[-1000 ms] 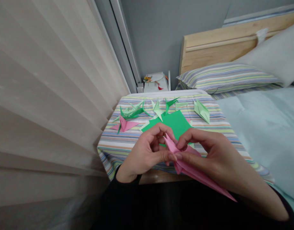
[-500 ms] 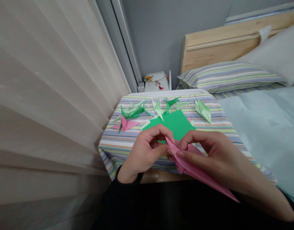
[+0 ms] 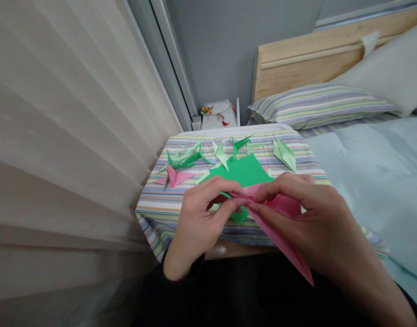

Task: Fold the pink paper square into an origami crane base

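In the head view, I have my left hand (image 3: 203, 218) and right hand (image 3: 306, 218) pinching the pink folded paper (image 3: 279, 227) between them. Green sheets (image 3: 244, 170) lie just beyond my fingers; a pink paper crane (image 3: 174, 176) rests beyond my left hand.

both hands (image 3: 244, 199) pinching folded pink paper (image 3: 279, 227)
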Motion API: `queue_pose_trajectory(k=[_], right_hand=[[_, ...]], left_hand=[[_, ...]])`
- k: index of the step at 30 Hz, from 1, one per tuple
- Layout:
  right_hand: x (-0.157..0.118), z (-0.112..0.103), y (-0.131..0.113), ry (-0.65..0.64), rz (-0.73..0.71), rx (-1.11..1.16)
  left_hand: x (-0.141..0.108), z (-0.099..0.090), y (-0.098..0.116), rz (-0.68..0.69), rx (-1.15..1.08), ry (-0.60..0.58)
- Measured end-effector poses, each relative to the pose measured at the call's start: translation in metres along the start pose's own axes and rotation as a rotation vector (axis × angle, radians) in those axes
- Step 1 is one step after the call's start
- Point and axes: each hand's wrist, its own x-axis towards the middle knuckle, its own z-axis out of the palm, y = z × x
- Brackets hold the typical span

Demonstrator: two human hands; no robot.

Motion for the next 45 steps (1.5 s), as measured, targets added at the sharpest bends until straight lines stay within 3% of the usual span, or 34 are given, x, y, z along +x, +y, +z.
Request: queue_pose_trajectory(k=[4,14,20,31,40,45], right_hand=[[-0.002,-0.001,0.001,-0.034,-0.061,-0.011],[0.000,-0.001,0.001,-0.123,-0.158,-0.068],[-0.003,0.003,-0.001,-0.126,-0.201,-0.251],[-0.002,0.006,0.003,0.013,-0.222,-0.418],[-0.001,0.000,0.004,0.022,-0.215,-0.446],[-0.003,-0.003,0.006,0.095,-0.181,-0.466]], left_hand=[[0.003,-0.005,0.000,0.150,0.132,-0.046],[0.005,-0.011,-0.001,0.181,0.139,-0.134],[0.005,-0.010,0.012,0.146,0.356,-0.199],[0.003,-0.001,0.011,0.174,0.432,0.027],[0.000,-0.001,0.006,0.085,0.375,0.057],[-0.003,-0.006,0.000,0.062,0.346,0.127]])
